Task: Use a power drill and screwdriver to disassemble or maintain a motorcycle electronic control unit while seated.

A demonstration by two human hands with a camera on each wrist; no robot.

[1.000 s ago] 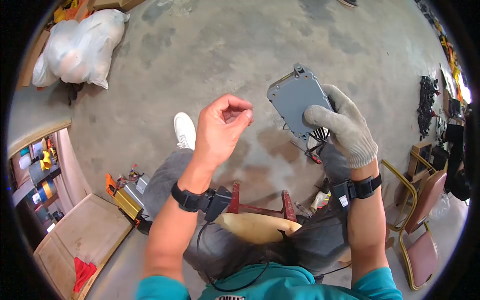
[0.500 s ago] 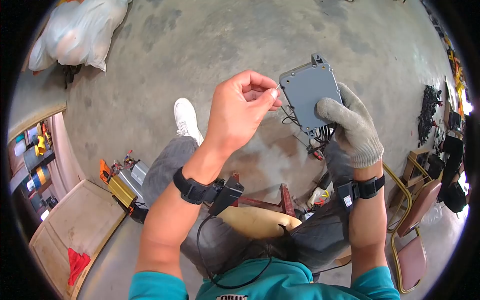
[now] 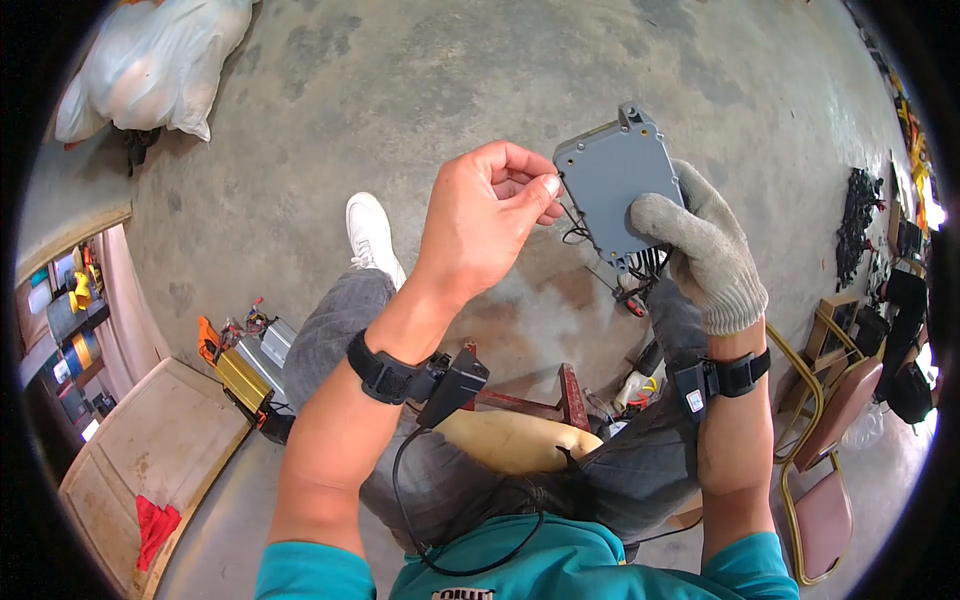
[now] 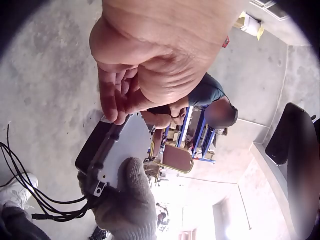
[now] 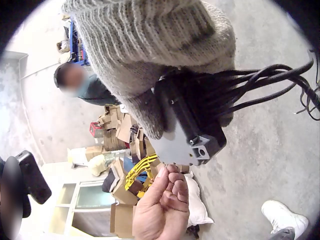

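My gloved right hand (image 3: 700, 245) grips a flat grey electronic control box (image 3: 615, 185), its thumb across the broad face. Small screws or screw holes line the rim, and a mounting lug stands at the top corner. Black cables (image 5: 270, 82) hang from one end of the box. Level with the box's left edge, my bare left hand (image 3: 480, 220) pinches thumb and fingertips together right at the corner. What they pinch is tiny and mostly hidden; a small pale piece (image 4: 106, 119) shows at the fingertips in the left wrist view.
Below the hands lie a wooden stool with red legs (image 3: 572, 398) and a red-handled tool (image 3: 634, 306) on the concrete floor. Gold and silver metal boxes (image 3: 245, 380) sit at left beside a wooden board (image 3: 150, 450). A pink chair (image 3: 825, 520) stands at right. Another person (image 4: 210, 97) is in the background.
My left hand has moved up and right from apart to the box's edge, the fingertips closing in a pinch. The box has shifted slightly right and up, still in my right hand.
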